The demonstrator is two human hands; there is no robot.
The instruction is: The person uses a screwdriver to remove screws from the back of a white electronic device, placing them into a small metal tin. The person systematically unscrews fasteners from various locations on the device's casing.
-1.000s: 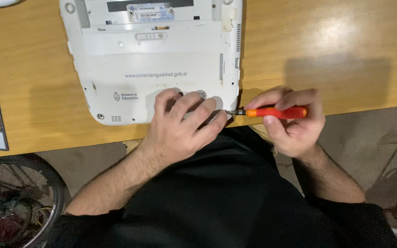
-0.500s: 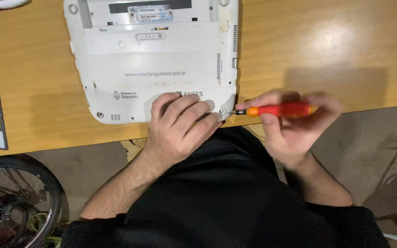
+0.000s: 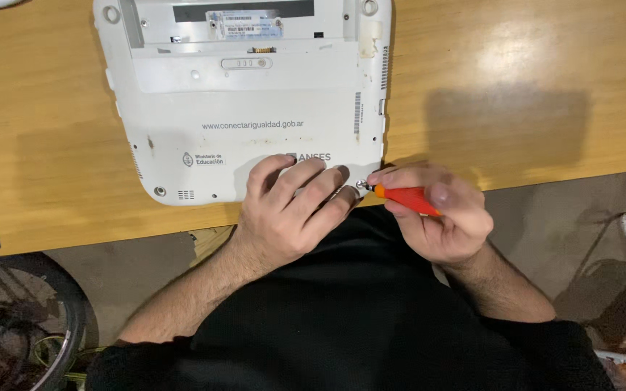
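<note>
Left hand [image 3: 288, 206] on white laptop [image 3: 248, 108], right hand [image 3: 440, 213] gripping orange screwdriver [image 3: 406, 198], grey label [image 3: 244, 25] at top

Bare wooden desk [image 3: 530, 80] right of the white laptop [image 3: 255, 94] leaves passage; left hand [image 3: 291, 210] blocks its near edge.

Single head-worn view, aimed almost straight down at the near edge of the wooden table [image 3: 516, 87]. Taken from close range: the frame is filled by the white laptop underside [image 3: 240, 101] at 12 o'clock, the left hand [image 3: 291, 210] and right hand [image 3: 436, 210] at centre, the wearer's dark torso at 6 o'clock. Floor is seen at 4 and 8 o'clock. No second view is provided, so no overlap.
</note>
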